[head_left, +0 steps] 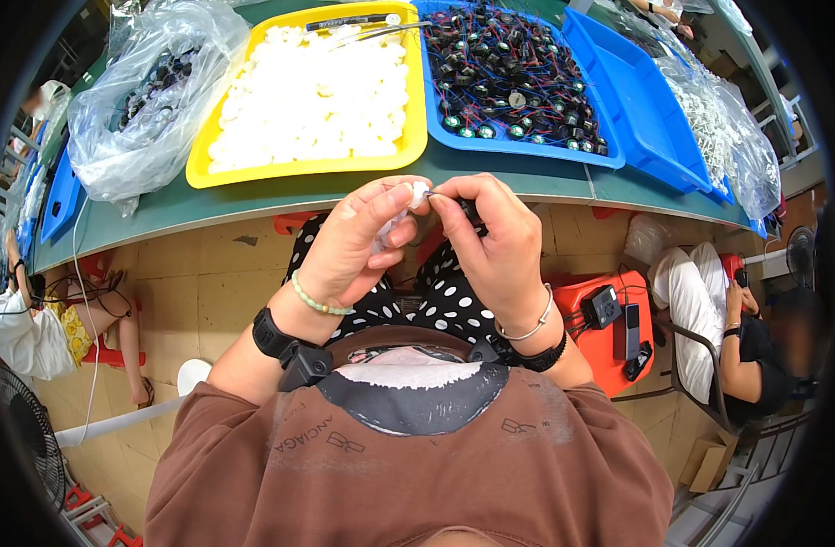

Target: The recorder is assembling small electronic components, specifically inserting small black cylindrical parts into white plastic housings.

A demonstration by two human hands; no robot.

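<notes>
My left hand is closed round a small white plastic part, pinched between thumb and forefinger; more white shows between its lower fingers. Close against it, my right hand pinches something thin and dark at the white part's edge. A small black part shows under my right fingers, mostly hidden by them. Both hands are held in front of the table's near edge. Beyond them stand a yellow tray full of small white parts and a blue tray heaped with round black components with red and blue wires.
Tweezers and a dark pen-like tool lie on the yellow tray's far side. A clear bag of dark parts stands left. An empty blue tray and bagged white parts lie right. People sit on both sides; a red stool holds devices.
</notes>
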